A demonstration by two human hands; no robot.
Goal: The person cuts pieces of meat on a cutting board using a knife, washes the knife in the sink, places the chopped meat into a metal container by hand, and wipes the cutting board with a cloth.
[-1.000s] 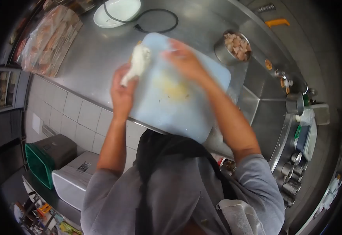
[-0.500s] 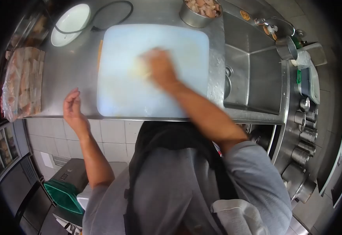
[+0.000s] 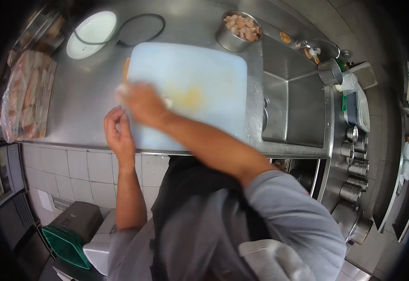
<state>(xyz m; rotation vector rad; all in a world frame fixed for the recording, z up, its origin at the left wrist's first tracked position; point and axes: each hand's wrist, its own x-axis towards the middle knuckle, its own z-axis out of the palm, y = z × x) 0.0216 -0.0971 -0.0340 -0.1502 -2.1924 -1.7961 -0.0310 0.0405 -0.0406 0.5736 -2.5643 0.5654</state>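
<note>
My right hand [image 3: 143, 105] is blurred by motion over the left side of a pale blue cutting board [image 3: 214, 122]. Bits of a white cloth [image 3: 168, 102] show beside its fingers; the rest is hidden under the palm. A yellowish smear [image 3: 190, 96] lies on the board, right of that hand. Just off the board's lower left edge is my left hand [image 3: 118, 130], palm turned inward, fingers loosely bent and apart, holding nothing. Something orange [image 3: 126, 68] sticks out from under the board's left edge.
A metal pot of cut pale pink meat [image 3: 235, 41] stands behind the board, near the sink [image 3: 303, 107]. At the back left are a white oval dish [image 3: 92, 35] and a looped black cable [image 3: 163, 29]. A plastic-wrapped package [image 3: 26, 98] lies at the far left.
The white cloth has passed from my left hand to my right, which has swept left across the board. My left hand has come off the cloth. The view has turned, so the board looks straighter.
</note>
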